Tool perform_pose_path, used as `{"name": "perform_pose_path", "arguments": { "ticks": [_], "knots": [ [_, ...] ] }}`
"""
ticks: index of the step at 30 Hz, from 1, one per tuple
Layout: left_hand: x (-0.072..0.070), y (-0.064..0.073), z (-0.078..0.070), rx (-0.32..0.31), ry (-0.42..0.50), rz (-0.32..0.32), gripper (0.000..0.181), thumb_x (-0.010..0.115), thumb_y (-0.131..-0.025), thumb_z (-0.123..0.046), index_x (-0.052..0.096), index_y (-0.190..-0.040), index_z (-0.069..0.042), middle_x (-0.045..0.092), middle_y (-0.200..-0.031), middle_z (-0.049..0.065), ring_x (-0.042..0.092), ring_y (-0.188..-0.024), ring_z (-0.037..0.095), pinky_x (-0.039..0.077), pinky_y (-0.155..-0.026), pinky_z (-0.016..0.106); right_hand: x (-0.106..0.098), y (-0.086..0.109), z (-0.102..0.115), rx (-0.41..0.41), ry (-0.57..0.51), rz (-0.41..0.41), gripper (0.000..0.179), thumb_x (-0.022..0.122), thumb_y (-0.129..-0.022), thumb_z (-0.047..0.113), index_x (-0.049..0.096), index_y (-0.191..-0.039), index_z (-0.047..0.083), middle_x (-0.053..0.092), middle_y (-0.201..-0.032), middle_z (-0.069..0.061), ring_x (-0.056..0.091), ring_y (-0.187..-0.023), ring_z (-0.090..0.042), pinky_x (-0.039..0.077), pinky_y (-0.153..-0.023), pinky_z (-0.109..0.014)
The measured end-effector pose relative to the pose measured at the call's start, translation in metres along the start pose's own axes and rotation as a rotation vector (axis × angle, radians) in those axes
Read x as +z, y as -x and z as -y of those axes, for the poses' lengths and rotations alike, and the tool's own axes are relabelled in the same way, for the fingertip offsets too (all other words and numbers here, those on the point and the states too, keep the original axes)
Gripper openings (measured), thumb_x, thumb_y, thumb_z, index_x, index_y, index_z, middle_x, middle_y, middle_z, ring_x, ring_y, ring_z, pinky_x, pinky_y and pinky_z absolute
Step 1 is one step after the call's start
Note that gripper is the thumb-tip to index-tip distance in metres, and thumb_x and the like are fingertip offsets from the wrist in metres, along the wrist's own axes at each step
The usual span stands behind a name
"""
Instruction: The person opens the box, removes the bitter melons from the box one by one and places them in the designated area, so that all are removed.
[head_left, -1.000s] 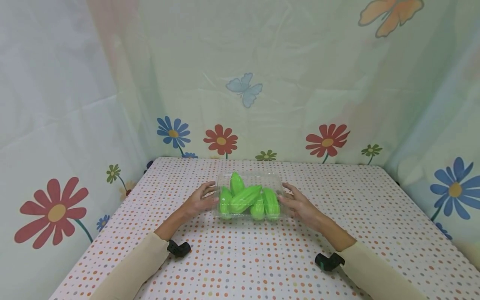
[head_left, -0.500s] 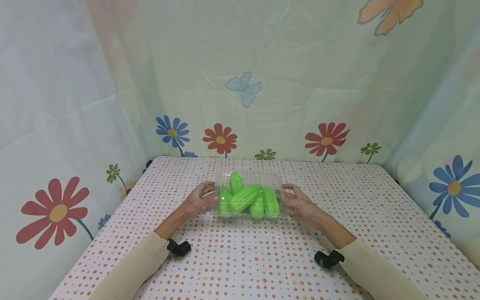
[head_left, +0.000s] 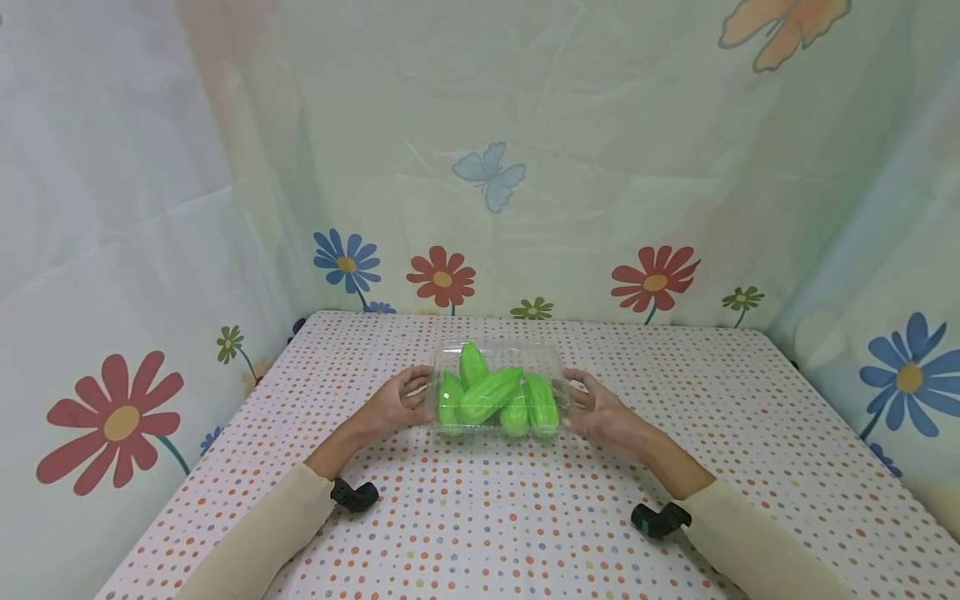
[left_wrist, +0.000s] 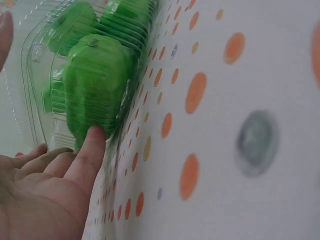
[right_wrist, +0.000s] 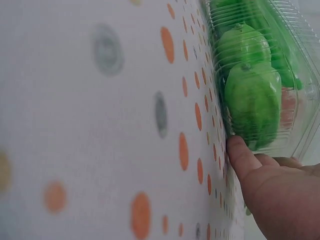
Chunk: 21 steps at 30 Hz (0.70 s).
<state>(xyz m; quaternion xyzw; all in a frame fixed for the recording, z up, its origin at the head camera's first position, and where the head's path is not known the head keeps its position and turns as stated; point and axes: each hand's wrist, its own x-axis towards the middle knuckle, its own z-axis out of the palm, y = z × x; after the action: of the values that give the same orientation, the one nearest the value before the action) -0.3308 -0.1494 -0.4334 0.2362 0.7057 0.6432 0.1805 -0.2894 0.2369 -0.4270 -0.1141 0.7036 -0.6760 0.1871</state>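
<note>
A clear plastic clamshell box (head_left: 536, 354), closed, rests on the table and holds several long, ribbed, bright green fruit-like pieces (head_left: 491, 396). My left hand (head_left: 395, 402) is at the box's left end, fingers spread and mostly straight. In the left wrist view a fingertip meets the ridged end wall beside a green piece (left_wrist: 95, 80). At the opposite end is my right hand (head_left: 603, 412), its fingers loosely extended along the side. The right wrist view shows its fingertips low against the box, near the table, beside a green piece (right_wrist: 252, 105).
A white cloth with coloured dots (head_left: 465, 525) covers the table. Flower-printed curtains (head_left: 555, 217) stand behind it and on both sides. Black wrist devices (head_left: 354, 496) are strapped over the beige sleeves (head_left: 262, 533).
Both hands have drawn slightly outward from the box ends, their near fingers overlapping it less than before. The box and the green pieces stay in place.
</note>
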Motion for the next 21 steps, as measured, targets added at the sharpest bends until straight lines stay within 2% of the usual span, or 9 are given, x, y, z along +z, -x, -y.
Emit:
{"name": "perform_pose_path", "arguments": {
  "ticks": [3,6,8,12,14,17,21],
  "knots": [
    [0.0007,0.0017,0.0001,0.004,-0.026,-0.013,0.098,0.082,-0.086,-0.014,0.018,-0.159,0.001,0.014,-0.166,0.025,0.02,-0.152,0.042,0.037,-0.115,0.041,-0.0001,0.0005,-0.0008,-0.007,0.001,0.015,0.1,0.071,-0.09,0.004,0.0,-0.16,0.01,-0.003,-0.167,-0.027,0.018,-0.149,-0.053,0.031,-0.117,-0.058],
    [0.0018,0.0018,0.0011,0.019,-0.043,-0.026,0.099,0.083,-0.085,-0.022,0.021,-0.157,0.005,0.017,-0.164,0.029,0.022,-0.151,0.044,0.036,-0.115,0.044,0.0005,0.0012,-0.0019,-0.02,-0.011,0.013,0.096,0.07,-0.091,0.004,0.002,-0.159,0.008,0.005,-0.167,-0.026,0.032,-0.145,-0.048,0.041,-0.112,-0.045],
    [0.0029,0.0019,0.0015,0.022,-0.061,-0.041,0.096,0.082,-0.086,-0.024,0.023,-0.156,0.006,0.019,-0.163,0.03,0.024,-0.15,0.044,0.037,-0.115,0.044,0.0009,0.0017,-0.0031,-0.025,-0.02,0.007,0.095,0.07,-0.092,0.004,0.002,-0.158,0.006,0.008,-0.167,-0.025,0.035,-0.144,-0.046,0.046,-0.107,-0.036],
    [0.0048,0.0021,0.0024,0.025,-0.084,-0.087,0.092,0.082,-0.086,-0.023,0.028,-0.154,0.009,0.027,-0.16,0.032,0.03,-0.148,0.043,0.039,-0.113,0.039,0.0014,0.0022,-0.0049,-0.035,-0.035,-0.006,0.091,0.07,-0.092,0.004,0.005,-0.156,0.001,0.009,-0.166,-0.026,0.026,-0.148,-0.047,0.049,-0.103,-0.031],
    [0.0057,0.0026,0.0024,0.026,-0.082,-0.109,0.092,0.082,-0.085,-0.024,0.03,-0.153,0.01,0.032,-0.158,0.032,0.033,-0.147,0.042,0.04,-0.112,0.038,0.0019,0.002,-0.0054,-0.041,-0.039,-0.015,0.087,0.069,-0.093,0.003,0.008,-0.154,-0.002,0.015,-0.164,-0.026,0.028,-0.148,-0.044,0.05,-0.102,-0.029],
    [0.0067,0.0035,0.0024,0.033,-0.073,-0.131,0.091,0.083,-0.083,-0.023,0.033,-0.151,0.012,0.037,-0.155,0.032,0.037,-0.145,0.041,0.042,-0.11,0.036,0.0029,0.0021,-0.0056,-0.051,-0.045,-0.039,0.079,0.069,-0.093,0.002,0.014,-0.15,-0.006,0.023,-0.159,-0.027,0.044,-0.14,-0.035,0.053,-0.098,-0.027],
    [0.0085,0.0043,0.0023,0.039,-0.076,-0.172,0.085,0.085,-0.081,-0.023,0.041,-0.144,0.014,0.045,-0.148,0.034,0.043,-0.141,0.042,0.046,-0.107,0.037,0.0044,0.0027,-0.0065,-0.084,-0.067,-0.062,0.072,0.067,-0.094,0.0,0.02,-0.147,-0.012,0.034,-0.151,-0.03,0.061,-0.118,-0.021,0.055,-0.092,-0.025]
  ]
}}
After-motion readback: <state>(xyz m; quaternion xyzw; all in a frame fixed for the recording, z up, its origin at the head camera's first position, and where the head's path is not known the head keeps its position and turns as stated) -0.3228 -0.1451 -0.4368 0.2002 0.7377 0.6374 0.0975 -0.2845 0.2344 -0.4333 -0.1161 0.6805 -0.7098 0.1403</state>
